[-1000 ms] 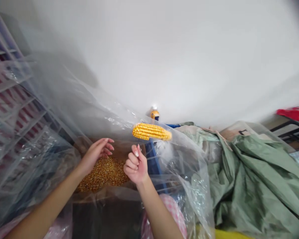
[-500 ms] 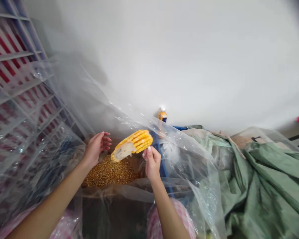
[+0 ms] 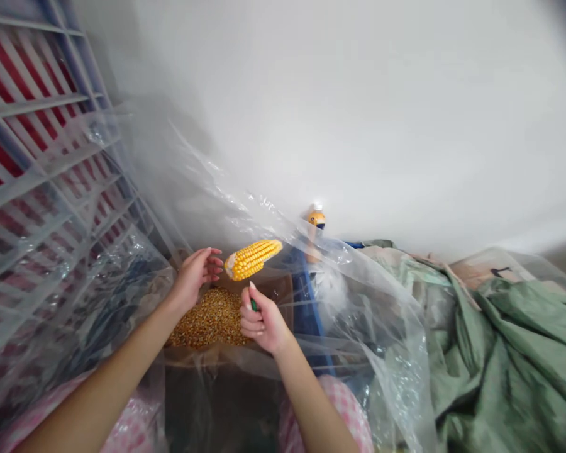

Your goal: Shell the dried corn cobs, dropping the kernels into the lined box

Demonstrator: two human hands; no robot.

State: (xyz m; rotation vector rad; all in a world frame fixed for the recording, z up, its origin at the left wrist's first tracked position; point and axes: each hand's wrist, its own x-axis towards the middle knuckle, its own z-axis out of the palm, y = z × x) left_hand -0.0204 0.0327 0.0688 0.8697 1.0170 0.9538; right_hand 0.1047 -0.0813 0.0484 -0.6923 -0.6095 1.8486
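The cob (image 3: 253,260) is near the middle of the frame, a little left and below centre, tilted with its narrow end up to the right and its pale, bare end toward your left hand (image 3: 193,280). It sits just above the thumb of your right hand (image 3: 264,324); you cannot tell whether the two touch. Your right grip is closed round a small green object (image 3: 253,304), mostly hidden by your fingers. Your left grip is loose, fingers parted and curved just beside the pale end.

Below both hands, kernels (image 3: 207,318) lie heaped in a brown box (image 3: 217,356) at lower centre. Clear plastic (image 3: 387,296) drapes around it, across a blue edge (image 3: 306,314) to the right. A yellow bottle (image 3: 316,219) with a white cap stands beyond, against the white wall (image 3: 334,107). Green cloth (image 3: 514,352) lies crumpled at lower right; a red-and-white striped rack (image 3: 23,107) fills the upper left.
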